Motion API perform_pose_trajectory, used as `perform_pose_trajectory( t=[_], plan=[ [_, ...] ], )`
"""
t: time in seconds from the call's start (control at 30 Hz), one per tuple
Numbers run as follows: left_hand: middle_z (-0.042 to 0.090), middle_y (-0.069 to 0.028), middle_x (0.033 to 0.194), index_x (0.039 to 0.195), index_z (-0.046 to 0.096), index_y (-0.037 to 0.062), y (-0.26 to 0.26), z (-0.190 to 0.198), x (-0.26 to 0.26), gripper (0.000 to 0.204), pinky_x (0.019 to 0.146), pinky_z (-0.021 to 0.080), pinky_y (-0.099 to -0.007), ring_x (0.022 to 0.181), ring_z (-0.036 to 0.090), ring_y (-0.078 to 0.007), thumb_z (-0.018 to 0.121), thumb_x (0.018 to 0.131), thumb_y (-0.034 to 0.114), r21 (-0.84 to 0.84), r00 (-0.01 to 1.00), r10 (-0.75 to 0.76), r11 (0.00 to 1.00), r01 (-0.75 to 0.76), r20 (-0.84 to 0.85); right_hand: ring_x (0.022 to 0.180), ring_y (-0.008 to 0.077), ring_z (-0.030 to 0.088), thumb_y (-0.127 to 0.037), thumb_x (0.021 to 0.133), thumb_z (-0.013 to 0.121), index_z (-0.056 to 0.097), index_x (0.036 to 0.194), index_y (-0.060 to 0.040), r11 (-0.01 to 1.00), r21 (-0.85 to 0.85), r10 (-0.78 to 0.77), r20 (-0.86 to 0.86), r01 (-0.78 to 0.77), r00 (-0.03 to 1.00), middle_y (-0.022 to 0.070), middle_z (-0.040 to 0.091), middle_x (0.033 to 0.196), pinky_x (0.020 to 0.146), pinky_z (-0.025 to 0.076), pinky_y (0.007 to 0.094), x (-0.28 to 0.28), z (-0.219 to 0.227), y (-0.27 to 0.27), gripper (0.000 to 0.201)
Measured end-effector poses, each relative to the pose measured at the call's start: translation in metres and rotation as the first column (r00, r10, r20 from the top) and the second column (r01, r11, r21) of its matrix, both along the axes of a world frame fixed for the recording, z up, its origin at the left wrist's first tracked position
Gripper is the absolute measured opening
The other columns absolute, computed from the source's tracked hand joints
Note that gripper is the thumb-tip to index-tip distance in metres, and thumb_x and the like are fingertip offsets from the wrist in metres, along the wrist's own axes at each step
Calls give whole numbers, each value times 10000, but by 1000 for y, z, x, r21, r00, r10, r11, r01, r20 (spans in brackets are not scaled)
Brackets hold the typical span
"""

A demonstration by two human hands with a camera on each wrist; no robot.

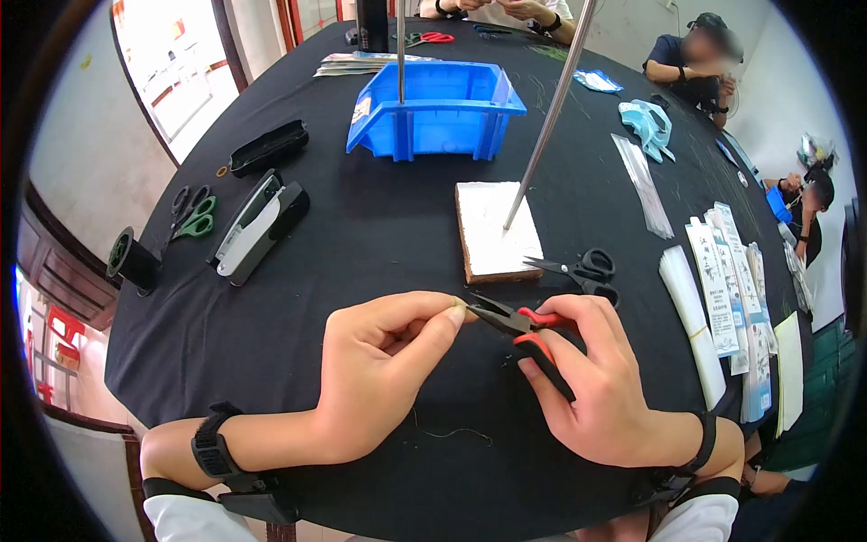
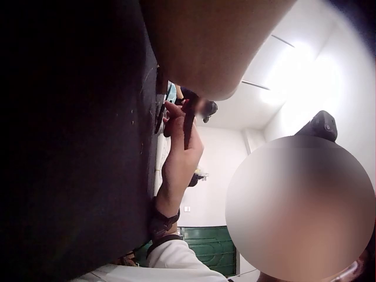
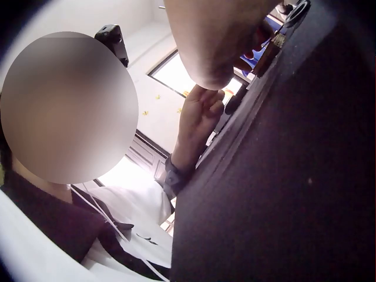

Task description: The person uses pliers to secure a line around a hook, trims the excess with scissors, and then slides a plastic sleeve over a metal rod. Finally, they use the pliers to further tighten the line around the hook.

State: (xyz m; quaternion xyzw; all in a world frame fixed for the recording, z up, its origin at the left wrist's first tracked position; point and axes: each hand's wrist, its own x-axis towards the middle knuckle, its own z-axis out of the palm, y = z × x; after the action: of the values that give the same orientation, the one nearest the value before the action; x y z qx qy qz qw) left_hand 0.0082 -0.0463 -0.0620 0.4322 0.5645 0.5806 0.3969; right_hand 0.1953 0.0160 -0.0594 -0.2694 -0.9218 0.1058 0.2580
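In the head view my left hand (image 1: 375,375) pinches a small pale greenish piece (image 1: 459,302) between thumb and index finger. Most of that piece is hidden by the fingertips, and I cannot tell its kind. My right hand (image 1: 598,393) grips red-and-black-handled pliers (image 1: 518,323), their jaws slightly apart and their tips right at the left fingertips. A thin wire-like strand (image 1: 456,434) lies on the black cloth below the hands. Just beyond the pliers lie black scissors (image 1: 587,268), beside a white-topped block (image 1: 492,217) that bears an upright metal rod (image 1: 551,113).
A blue bin (image 1: 442,131) stands behind the block. To the left are a stapler (image 1: 262,230), green-handled scissors (image 1: 194,217) and a black spool (image 1: 134,260). Printed paper strips (image 1: 713,289) and a white bundle (image 1: 691,316) lie right. Other people sit around the table.
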Motion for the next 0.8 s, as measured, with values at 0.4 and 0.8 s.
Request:
perform_pose_trajectory(
  t=[0.4,0.8],
  plan=[
    [554,23,643,914,674,-43,-1,0,1,130,467,275,-171,550,400,3,591,854,36,2,999,-29,1000,29,31,799,270,517,-54,723,692,597,865,64,998,27,62,-45,-60,997,151,528,934,659,430,346,0,-1,4,208],
    [566,25,647,923,676,-36,1,0,-3,141,464,258,-172,550,394,7,585,866,55,-17,996,-25,999,27,85,879,293,529,-63,727,686,604,901,69,1000,16,-3,-24,3,1000,160,524,973,725,426,375,-2,-1,0,233]
  ],
)
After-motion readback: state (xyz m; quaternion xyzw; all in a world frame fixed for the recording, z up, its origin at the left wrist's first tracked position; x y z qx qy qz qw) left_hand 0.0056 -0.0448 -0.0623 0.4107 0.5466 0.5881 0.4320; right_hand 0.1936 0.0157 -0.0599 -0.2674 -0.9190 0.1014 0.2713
